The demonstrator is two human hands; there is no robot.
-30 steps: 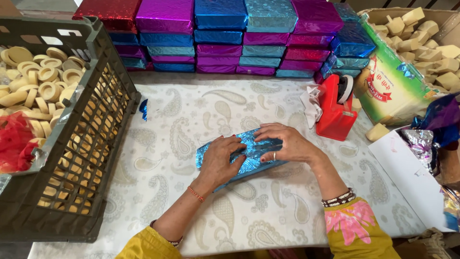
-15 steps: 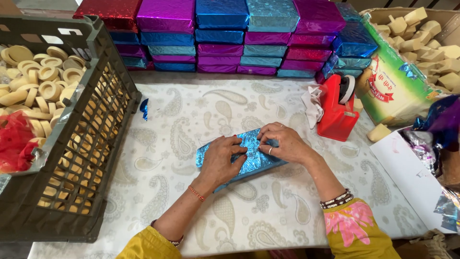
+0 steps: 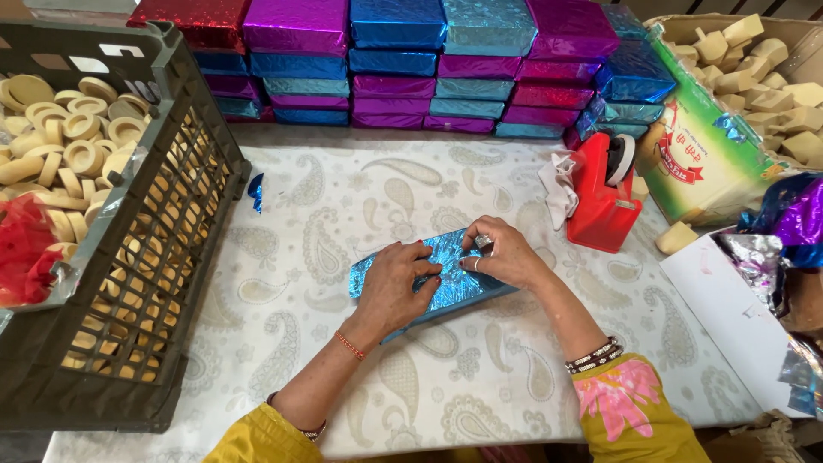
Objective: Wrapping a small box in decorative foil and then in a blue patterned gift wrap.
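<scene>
On the far left stands a dark crate [image 3: 171,257] full of pale round blocks [image 3: 73,129]. Some red foil [image 3: 26,257] lies in it too. A tiny blue scrap [image 3: 255,190] sits on the worktop [image 3: 343,197] just beside the crate.

In the middle of the worktop lies the blue box [image 3: 446,279]. It is a flat block wrapped in shiny blue foil. The left hand [image 3: 396,287] lies flat and spread on its left half and presses it down. It grips nothing. The right hand [image 3: 506,255] rests on the far right edge of the box. Its fingers are bent and pinch the foil there. Whether there is tape under them, I cannot tell.

The box looks stiff and hard inside, like the blocks in the crate, and it probably has some weight. The foil is thin and crinkly. It looks slippery, and it may tear or wrinkle if pulled hard. It seems best to hold the box by its two long sides or flat from above, not by the loose foil ends.

At the back are stacks of wrapped boxes [image 3: 403,69] in red, purple and blue. To the right stands a red tape holder [image 3: 600,201] with a white cloth [image 3: 557,184] beside it. Farther right is a carton [image 3: 729,129] of pale chunks, and loose foil sheets [image 3: 789,223].
</scene>
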